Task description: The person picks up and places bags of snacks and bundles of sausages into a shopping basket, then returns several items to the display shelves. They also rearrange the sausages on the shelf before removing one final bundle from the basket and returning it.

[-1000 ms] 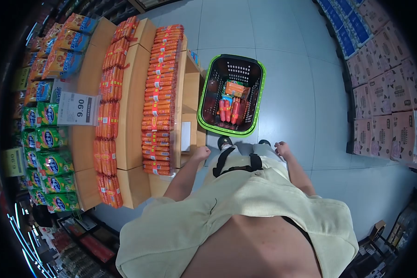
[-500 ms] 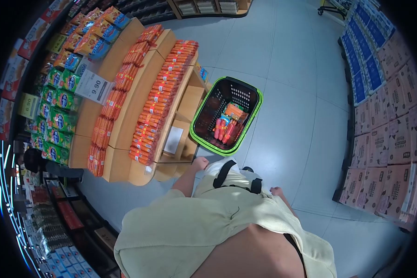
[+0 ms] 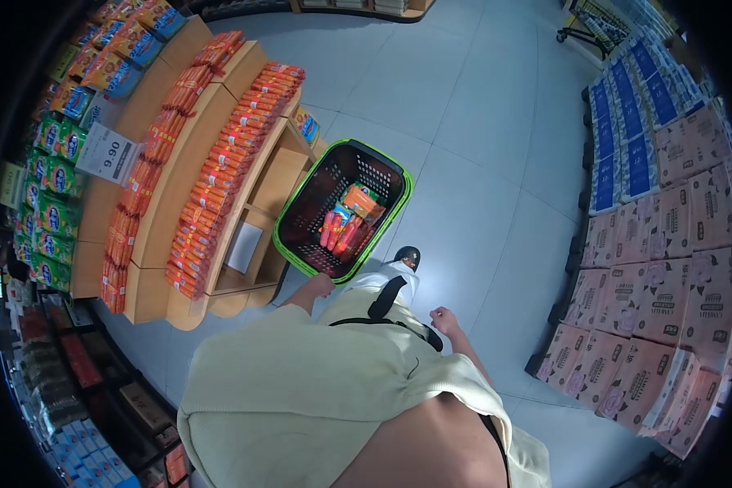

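A black shopping basket [image 3: 301, 179] with a bright green rim stands upright on the floor ahead of me, close to the wooden display. Inside it lie red-wrapped sausages [image 3: 348, 237], an orange packet [image 3: 361, 201] and a partly covered blue-and-white packet [image 3: 342, 213]. My left hand [image 3: 320, 285] is closed right by the basket's near rim; contact with the rim cannot be made out. Hanging at my other side, my right hand [image 3: 443, 320] has its fingers curled in, with nothing showing in them.
On the left, a stepped wooden display [image 3: 159, 236] carries rows of red-orange sausage packs [image 3: 234, 167], green packets [image 3: 55, 213] and a 9.90 price card [image 3: 110, 153]. Stacked pink cartons [image 3: 659, 293] and blue-and-white packs [image 3: 626, 138] line the right. Grey floor [image 3: 480, 203] runs between; a cart [image 3: 598, 28] stands far right.
The view has swung right, shifting the display and basket leftward. A dark shoe has come forward near the basket. My left hand is closer to the rim, and my right hand has moved forward.
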The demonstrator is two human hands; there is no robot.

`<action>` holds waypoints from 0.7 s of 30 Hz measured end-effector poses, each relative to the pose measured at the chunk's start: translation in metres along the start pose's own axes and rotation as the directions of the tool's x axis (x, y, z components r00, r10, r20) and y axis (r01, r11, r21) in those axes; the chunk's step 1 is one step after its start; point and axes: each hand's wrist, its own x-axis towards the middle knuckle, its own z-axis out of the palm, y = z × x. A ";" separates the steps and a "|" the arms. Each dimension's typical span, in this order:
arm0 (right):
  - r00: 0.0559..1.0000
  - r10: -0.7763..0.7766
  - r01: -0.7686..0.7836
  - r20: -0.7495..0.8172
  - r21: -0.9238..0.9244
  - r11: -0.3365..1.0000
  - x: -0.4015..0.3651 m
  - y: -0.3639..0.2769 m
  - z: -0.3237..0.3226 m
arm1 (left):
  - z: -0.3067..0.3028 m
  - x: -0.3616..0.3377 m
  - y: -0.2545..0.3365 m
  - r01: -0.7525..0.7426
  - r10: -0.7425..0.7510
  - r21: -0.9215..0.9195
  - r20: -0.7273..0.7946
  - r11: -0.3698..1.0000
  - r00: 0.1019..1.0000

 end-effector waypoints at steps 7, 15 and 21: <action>0.984 0.166 -0.141 -0.066 0.280 0.950 0.041 -0.010 -0.111 | -0.015 0.111 0.138 -0.270 0.229 -0.192 -0.211 0.944 0.950; 0.983 0.083 -0.080 -0.161 0.024 0.996 0.134 0.001 -0.197 | -0.074 0.117 0.230 -0.309 0.208 -0.260 -0.353 0.915 0.912; 0.983 -0.109 0.073 -0.145 -0.234 0.969 0.232 -0.029 -0.287 | -0.049 0.107 0.187 0.012 -0.092 -0.186 -0.430 0.983 0.898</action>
